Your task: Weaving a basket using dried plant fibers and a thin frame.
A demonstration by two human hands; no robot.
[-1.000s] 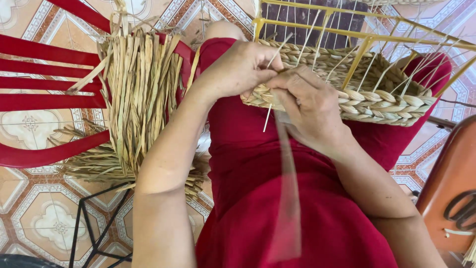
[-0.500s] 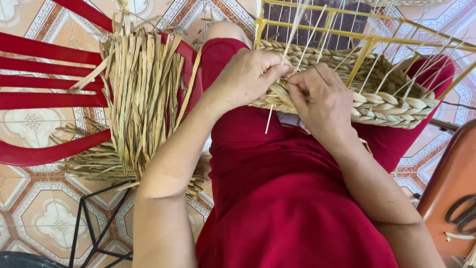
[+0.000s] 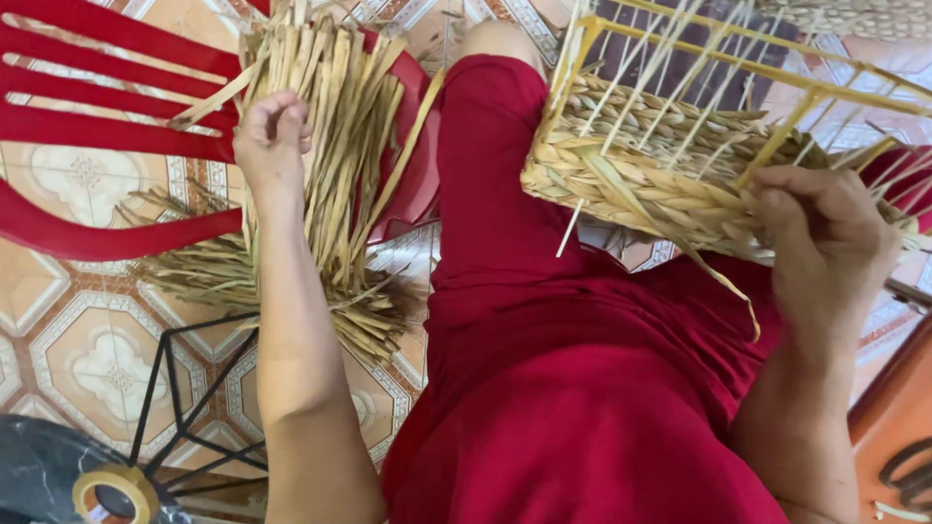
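1. Two hands that worked close together on the basket (image 3: 670, 184) half a second ago are now well apart: the left hand (image 3: 272, 136) has gone out to the bundle of straw (image 3: 330, 165) lying over the red chair (image 3: 107, 146), and the camera has swung left with it.
2. Left hand's fingers are curled shut among the upper stalks, pinching one or a few; which ones I cannot tell. Judging from that, a fresh strand is being picked up for the weave.
3. Right hand (image 3: 825, 243) stays on the basket's braided wall, fingers closed over its near edge, steadying it on the red lap (image 3: 582, 388).
4. Basket: yellow frame (image 3: 777, 73) with thin uprights, braid only low on the wall; inside shows nothing but the uprights. One loose strand (image 3: 718, 277) hangs from the braid.
5. Below left, a tape roll (image 3: 115, 495) lies by a black wire stand (image 3: 184, 388) on the tiled floor (image 3: 87, 349).
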